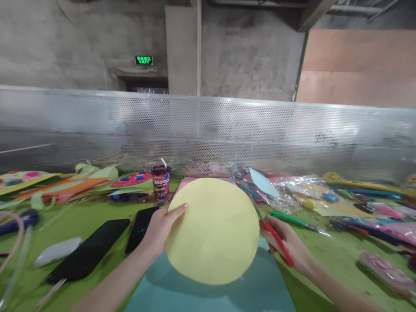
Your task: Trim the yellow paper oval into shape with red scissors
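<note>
A round sheet of yellow paper (214,234) is held up in front of me. My left hand (162,227) pinches its left edge, thumb on the near face and the other fingers hidden behind. At the paper's right edge, my right hand (281,240) is closed around the handles of red scissors (279,247). Their blade (258,209) shows beside the upper right rim; whether it touches the paper I cannot tell. Beneath the yellow paper lies a teal sheet (211,297) on the green table.
A drink cup with a straw (161,184) stands behind my left hand. Two dark phones (91,249) and a white case (58,251) lie left. On the right are a green-handled craft knife (299,222), plastic bags (299,190) and a pink item (388,273). A perforated metal panel (208,130) borders the back.
</note>
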Action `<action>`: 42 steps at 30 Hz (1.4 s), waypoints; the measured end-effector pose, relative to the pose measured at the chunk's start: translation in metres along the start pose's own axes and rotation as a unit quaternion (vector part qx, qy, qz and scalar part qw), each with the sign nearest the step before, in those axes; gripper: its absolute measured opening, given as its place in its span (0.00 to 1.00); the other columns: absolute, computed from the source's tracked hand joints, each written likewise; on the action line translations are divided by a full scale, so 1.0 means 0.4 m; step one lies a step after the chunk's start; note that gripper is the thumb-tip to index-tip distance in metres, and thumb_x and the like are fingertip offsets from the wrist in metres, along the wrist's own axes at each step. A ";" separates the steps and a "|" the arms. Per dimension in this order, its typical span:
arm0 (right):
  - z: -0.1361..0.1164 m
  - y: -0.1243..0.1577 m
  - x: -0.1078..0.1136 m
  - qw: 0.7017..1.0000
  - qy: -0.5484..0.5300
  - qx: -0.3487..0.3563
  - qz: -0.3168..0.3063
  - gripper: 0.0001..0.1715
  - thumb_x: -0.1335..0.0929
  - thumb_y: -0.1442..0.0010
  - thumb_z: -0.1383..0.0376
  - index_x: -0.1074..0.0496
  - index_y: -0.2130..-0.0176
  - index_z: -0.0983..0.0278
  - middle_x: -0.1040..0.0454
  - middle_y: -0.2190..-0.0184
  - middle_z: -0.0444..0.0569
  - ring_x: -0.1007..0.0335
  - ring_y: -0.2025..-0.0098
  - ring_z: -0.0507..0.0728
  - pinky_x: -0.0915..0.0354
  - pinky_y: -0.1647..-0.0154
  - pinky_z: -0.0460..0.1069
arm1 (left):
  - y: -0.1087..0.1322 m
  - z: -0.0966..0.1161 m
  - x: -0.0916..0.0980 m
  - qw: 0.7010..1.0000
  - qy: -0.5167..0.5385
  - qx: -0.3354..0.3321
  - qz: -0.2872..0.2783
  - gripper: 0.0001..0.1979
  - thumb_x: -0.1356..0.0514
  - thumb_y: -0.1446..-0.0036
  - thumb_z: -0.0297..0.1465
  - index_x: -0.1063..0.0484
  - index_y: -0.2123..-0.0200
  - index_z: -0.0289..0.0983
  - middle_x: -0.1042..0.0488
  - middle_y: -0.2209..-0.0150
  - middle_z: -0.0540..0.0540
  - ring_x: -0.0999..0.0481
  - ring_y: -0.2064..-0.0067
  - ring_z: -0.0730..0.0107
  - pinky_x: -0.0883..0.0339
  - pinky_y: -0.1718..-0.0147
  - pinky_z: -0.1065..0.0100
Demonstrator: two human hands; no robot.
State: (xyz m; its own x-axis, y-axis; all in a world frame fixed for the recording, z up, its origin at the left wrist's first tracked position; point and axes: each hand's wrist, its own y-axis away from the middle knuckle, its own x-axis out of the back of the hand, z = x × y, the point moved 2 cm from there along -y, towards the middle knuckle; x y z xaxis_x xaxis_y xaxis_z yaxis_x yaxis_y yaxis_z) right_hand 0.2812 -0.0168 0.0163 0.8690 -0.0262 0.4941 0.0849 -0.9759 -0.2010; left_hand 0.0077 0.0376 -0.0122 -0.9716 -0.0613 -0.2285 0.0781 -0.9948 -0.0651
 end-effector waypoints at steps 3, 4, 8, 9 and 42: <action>-0.003 0.000 -0.002 1.000 -0.002 0.005 0.006 0.14 0.38 0.53 0.56 0.42 0.78 0.64 0.41 0.80 0.41 0.42 0.79 0.50 0.39 0.82 0.45 | 0.000 0.001 -0.001 1.000 0.000 -0.001 0.001 0.21 0.37 0.61 0.37 0.30 0.63 0.32 0.25 0.68 0.39 0.25 0.71 0.59 0.33 0.74 0.66; -0.002 -0.001 -0.003 1.000 -0.003 0.008 0.007 0.14 0.38 0.53 0.56 0.42 0.78 0.64 0.42 0.80 0.41 0.42 0.79 0.50 0.40 0.82 0.45 | 0.000 0.001 -0.002 1.000 0.000 -0.002 0.001 0.21 0.37 0.61 0.36 0.29 0.63 0.31 0.25 0.67 0.39 0.25 0.70 0.59 0.33 0.73 0.66; 0.013 -0.006 -0.003 1.000 -0.005 0.017 -0.001 0.14 0.38 0.52 0.56 0.42 0.77 0.64 0.42 0.80 0.41 0.42 0.79 0.50 0.39 0.82 0.45 | 0.003 -0.002 -0.002 1.000 0.004 -0.004 -0.008 0.20 0.38 0.60 0.36 0.30 0.62 0.32 0.25 0.67 0.39 0.25 0.70 0.59 0.32 0.73 0.65; 0.019 -0.007 -0.003 1.000 -0.003 0.019 -0.003 0.13 0.38 0.51 0.56 0.42 0.77 0.64 0.42 0.79 0.42 0.42 0.79 0.50 0.39 0.82 0.45 | 0.003 -0.003 -0.002 1.000 0.005 -0.005 -0.011 0.20 0.38 0.60 0.36 0.30 0.62 0.32 0.25 0.67 0.39 0.25 0.70 0.59 0.32 0.72 0.65; 0.031 -0.016 0.002 0.997 0.060 0.038 -0.001 0.10 0.40 0.51 0.61 0.44 0.79 0.64 0.43 0.83 0.40 0.43 0.82 0.48 0.44 0.84 0.43 | -0.002 -0.001 0.004 1.000 -0.014 -0.018 -0.003 0.20 0.38 0.60 0.37 0.30 0.63 0.33 0.25 0.66 0.40 0.25 0.69 0.58 0.32 0.71 0.63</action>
State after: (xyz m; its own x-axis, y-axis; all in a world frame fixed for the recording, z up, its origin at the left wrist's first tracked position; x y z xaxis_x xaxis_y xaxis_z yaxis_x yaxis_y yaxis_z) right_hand 0.2872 -0.0079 0.0076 0.8048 -0.0549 0.5910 0.1265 -0.9570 -0.2611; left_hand 0.0062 0.0384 -0.0130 -0.9779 -0.0570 -0.2012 0.0786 -0.9918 -0.1010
